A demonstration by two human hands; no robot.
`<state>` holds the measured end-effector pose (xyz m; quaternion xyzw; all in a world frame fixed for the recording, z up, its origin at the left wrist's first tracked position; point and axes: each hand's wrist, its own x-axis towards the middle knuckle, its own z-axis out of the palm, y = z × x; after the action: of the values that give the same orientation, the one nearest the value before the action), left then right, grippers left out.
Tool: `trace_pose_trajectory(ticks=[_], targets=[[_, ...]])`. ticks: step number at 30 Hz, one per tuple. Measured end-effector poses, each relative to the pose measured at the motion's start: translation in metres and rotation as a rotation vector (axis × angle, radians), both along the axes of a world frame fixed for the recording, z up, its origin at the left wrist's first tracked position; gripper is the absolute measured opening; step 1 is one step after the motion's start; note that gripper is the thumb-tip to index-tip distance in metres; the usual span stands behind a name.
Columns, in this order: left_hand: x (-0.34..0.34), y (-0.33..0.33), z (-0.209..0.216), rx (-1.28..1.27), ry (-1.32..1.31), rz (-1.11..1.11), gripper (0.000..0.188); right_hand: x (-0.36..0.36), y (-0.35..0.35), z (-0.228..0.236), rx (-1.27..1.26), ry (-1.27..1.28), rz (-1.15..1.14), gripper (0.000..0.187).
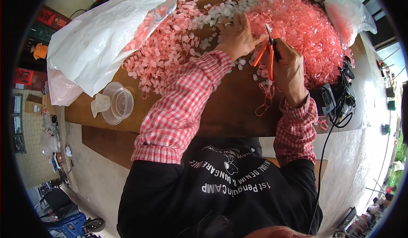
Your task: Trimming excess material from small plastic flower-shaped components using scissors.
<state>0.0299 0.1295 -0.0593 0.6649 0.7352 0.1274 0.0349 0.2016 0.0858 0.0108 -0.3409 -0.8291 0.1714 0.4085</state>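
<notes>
Head view: the right hand is curled around a pair of pliers with orange handles, fingers closed on them, the metal tips pointing away from the person. The pliers are just right of the left hand, by the near-left edge of a big heap of pink plastic loops. The left hand lies palm down over loose white pieces, its fingers spread apart; whether a small piece is under them I cannot tell. Further left, more pink pieces spill beside a large white bag. A clear tub sits near the brown table's front edge, and a black cable hangs down at the right.
</notes>
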Motion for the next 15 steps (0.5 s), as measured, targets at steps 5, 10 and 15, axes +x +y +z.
trace_pose_trajectory(ticks=[5, 10, 15], targets=[[-0.001, 0.018, 0.015, 0.078, -0.032, -0.172, 0.091, 0.009, 0.006, -0.006, 0.003, -0.037, -0.050, 0.024], [-0.062, 0.036, 0.042, 0.091, -0.245, -0.044, 0.040, 0.006, 0.001, 0.001, 0.016, -0.071, -0.076, 0.024], [-0.118, 0.051, 0.002, 0.193, -0.005, -0.173, 0.037, 0.003, 0.004, -0.003, 0.006, -0.028, -0.022, 0.026]])
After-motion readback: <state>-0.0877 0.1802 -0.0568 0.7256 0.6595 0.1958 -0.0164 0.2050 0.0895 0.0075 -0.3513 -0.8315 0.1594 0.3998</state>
